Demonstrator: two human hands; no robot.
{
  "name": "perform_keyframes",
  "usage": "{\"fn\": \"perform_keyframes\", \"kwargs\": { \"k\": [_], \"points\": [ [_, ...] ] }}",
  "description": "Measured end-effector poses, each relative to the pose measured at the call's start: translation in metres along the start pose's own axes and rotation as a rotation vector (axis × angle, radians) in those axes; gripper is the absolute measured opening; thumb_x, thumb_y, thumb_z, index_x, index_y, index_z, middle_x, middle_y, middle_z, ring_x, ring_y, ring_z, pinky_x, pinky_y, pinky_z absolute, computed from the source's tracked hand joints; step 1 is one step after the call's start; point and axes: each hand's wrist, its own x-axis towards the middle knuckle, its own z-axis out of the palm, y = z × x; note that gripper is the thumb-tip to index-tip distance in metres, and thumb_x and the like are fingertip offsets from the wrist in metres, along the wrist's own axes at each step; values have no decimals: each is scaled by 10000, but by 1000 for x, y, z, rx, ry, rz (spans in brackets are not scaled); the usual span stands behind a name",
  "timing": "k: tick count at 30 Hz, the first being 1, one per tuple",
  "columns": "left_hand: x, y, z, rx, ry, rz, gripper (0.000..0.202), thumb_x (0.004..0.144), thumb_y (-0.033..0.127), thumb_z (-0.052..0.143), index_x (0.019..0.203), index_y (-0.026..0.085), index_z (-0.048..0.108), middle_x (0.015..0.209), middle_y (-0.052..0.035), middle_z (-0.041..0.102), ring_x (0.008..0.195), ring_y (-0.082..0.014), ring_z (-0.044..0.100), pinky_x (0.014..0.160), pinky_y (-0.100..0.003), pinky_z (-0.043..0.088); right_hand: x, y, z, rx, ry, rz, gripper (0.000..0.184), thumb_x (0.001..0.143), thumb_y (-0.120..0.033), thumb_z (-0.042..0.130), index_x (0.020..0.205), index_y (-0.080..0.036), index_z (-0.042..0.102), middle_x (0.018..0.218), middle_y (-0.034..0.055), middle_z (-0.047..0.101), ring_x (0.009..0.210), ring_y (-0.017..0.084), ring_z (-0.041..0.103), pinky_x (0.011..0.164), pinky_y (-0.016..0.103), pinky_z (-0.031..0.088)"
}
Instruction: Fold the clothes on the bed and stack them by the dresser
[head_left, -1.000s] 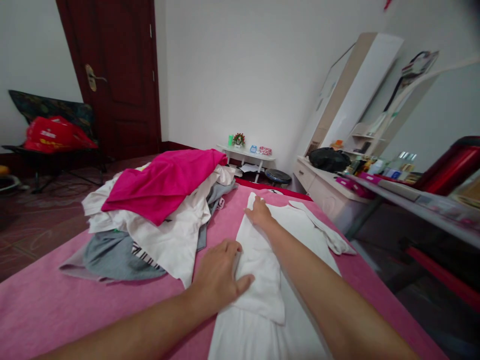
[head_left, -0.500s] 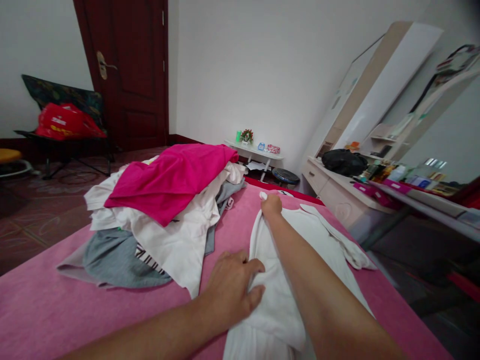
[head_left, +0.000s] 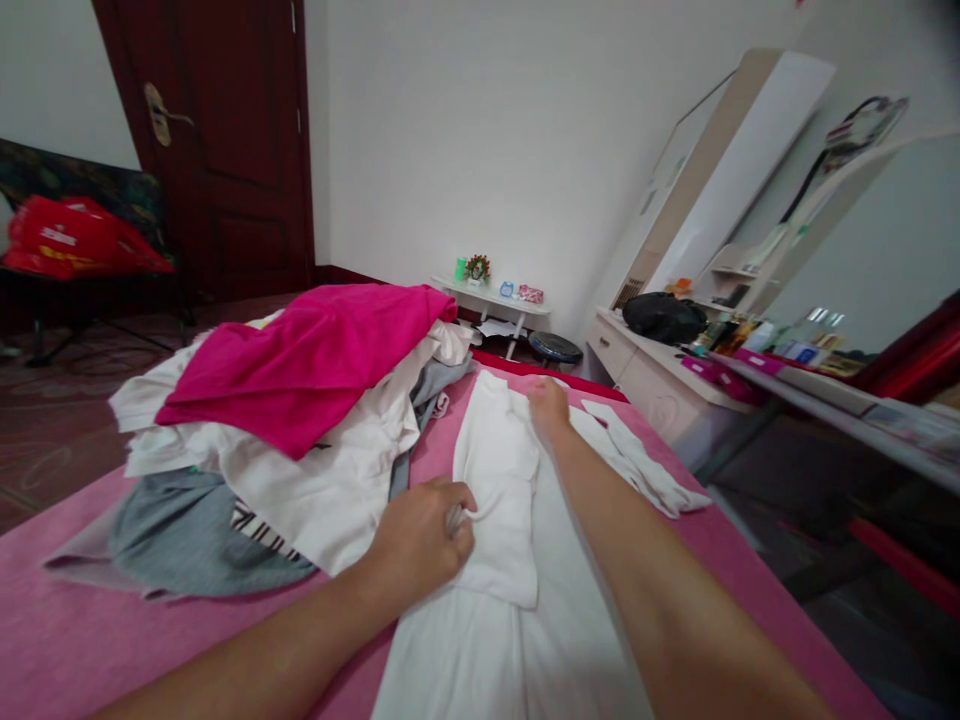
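A white long-sleeved shirt [head_left: 570, 560] lies spread on the pink bed cover [head_left: 60, 640], one side folded inward over its body. My left hand [head_left: 427, 535] pinches the outer edge of the folded part between thumb and fingers. Farther up, near the shirt's far end, my right hand [head_left: 550, 405] is closed on the fabric; its fingertips are hidden behind the hand. One sleeve [head_left: 645, 470] stretches out to the right of my right forearm. Left of the shirt is a heap of clothes with a bright pink garment [head_left: 315, 350] on top, over white garments [head_left: 330, 500] and a grey one [head_left: 195, 535].
Beyond the bed stand a small white table [head_left: 487, 292] and a round dark stool [head_left: 555, 347]. A white dresser [head_left: 652, 390] with a black bag [head_left: 664, 318] and bottles is at the right. A red bag [head_left: 75, 235] rests on a folding chair near the dark red door [head_left: 232, 130].
The shirt's left side has been folded inward and now lies flatter. My left hand has moved left and closed on its edge. My right hand has shifted slightly right; the view has turned right.
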Motion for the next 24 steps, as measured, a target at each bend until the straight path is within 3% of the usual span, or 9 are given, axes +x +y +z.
{"fn": "perform_keyframes", "kwargs": {
  "k": [4, 6, 9, 11, 13, 15, 18, 21, 24],
  "points": [
    [-3, 4, 2, 56, -9, -3, 211, 736, 261, 564, 916, 223, 668, 866, -35, 677, 743, -206, 619, 656, -292, 398, -2, 62, -66, -257, 225, 240, 469, 757, -116, 608, 1217, -101, 524, 1361, 267, 409, 1320, 363, 365, 1019, 513, 343],
    [-3, 6, 3, 76, -11, 1, 210, 753, 290, 563, 929, 227, 658, 887, -37, 677, 773, -223, 629, 678, -309, 409, -7, 89, -95, -314, 229, 373, 512, 674, -134, 712, 1163, -77, 573, 1277, 307, 478, 1260, 418, 429, 967, 555, 369],
    [-3, 7, 3, 101, -13, 7, 205, 774, 307, 554, 939, 231, 648, 896, -40, 672, 801, -239, 638, 697, -326, 421, -17, 114, -129, -313, 191, 474, 340, 589, -111, 771, 912, -67, 675, 1011, 289, 631, 1085, 429, 577, 855, 496, 445],
    [-4, 8, 3, 113, -16, 7, 202, 785, 307, 546, 944, 230, 645, 889, -43, 662, 806, -243, 638, 701, -332, 431, -22, 115, -144, -276, 214, 467, 211, 622, -124, 749, 814, -64, 689, 939, 307, 644, 1043, 429, 601, 795, 447, 463],
    [-5, 8, 3, 123, -5, 11, 205, 791, 302, 546, 954, 224, 644, 905, -52, 640, 809, -240, 632, 714, -338, 444, -22, 100, -155, -215, 287, 429, 200, 731, -191, 665, 855, -36, 687, 959, 346, 628, 1047, 424, 600, 753, 423, 472],
    [-6, 8, 2, 123, 49, 45, 234, 780, 290, 568, 987, 212, 641, 994, -76, 606, 883, -247, 615, 780, -355, 455, -19, 71, -161, -120, 366, 347, 317, 847, -239, 510, 1011, -4, 647, 1012, 338, 621, 1012, 368, 629, 712, 383, 495],
    [-8, 8, 0, 95, 169, 158, 296, 757, 237, 594, 1050, 199, 621, 1220, -112, 506, 1088, -270, 533, 941, -394, 410, -21, 11, -166, 57, 382, 122, 383, 889, -238, 436, 1239, -111, 527, 1138, 184, 633, 902, 201, 671, 668, 259, 526],
    [-13, 9, -3, 38, 208, 306, 300, 784, 182, 556, 1079, 212, 598, 1331, -96, 433, 1163, -256, 478, 1007, -405, 368, -48, -35, -167, 282, 166, -240, 462, 796, -274, 598, 1249, -244, 513, 1229, 53, 607, 893, 149, 660, 682, 239, 538],
    [-20, 11, -5, -3, 175, 418, 293, 822, 148, 505, 1096, 228, 574, 1337, -77, 432, 1169, -231, 472, 1011, -394, 376, -100, -35, -165, 259, -58, -480, 407, 762, -278, 627, 1161, -214, 582, 1191, 71, 624, 900, 188, 654, 739, 312, 537]
  ]
}}
